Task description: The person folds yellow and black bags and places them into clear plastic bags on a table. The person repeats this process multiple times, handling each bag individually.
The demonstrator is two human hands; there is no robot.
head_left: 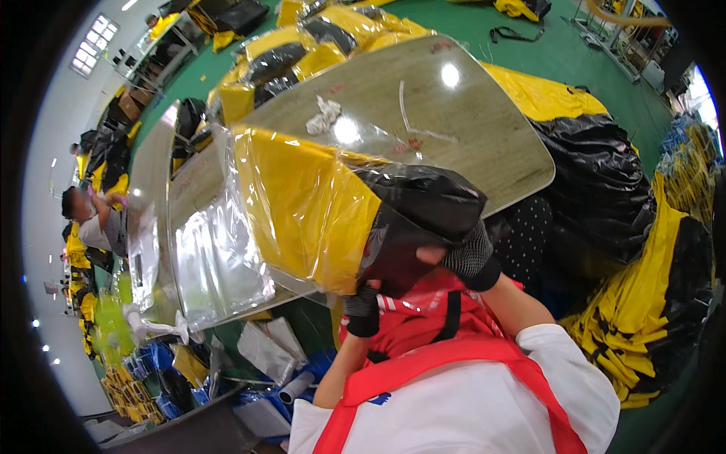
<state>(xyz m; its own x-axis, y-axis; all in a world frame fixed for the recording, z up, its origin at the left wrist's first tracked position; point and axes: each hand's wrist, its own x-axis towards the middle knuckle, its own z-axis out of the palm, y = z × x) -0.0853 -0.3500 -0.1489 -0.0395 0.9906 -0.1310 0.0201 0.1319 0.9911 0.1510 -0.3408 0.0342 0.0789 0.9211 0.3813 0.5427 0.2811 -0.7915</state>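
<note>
A green floor (582,53) runs under a large workroom, with a bright window (94,44) high at the far left. One person (94,223) sits at the left edge beside a pale worktop. Next comes a stack of clear plastic bags (215,257) lying on the near end of one long grey table (454,129). One crumpled white scrap (324,117) rests on the tabletop, well apart from the hands. One folded yellow-and-black garment in a clear bag (333,219) sits at the table's near edge. The left hand (363,303) grips its lower black end from beneath and the right hand (465,253) clamps the same end just beside it; both wear dotted cuffs. Right of the table, one heap of bagged yellow and black garments (605,181) lies on the floor, and another heap (643,318) sits nearer
</note>
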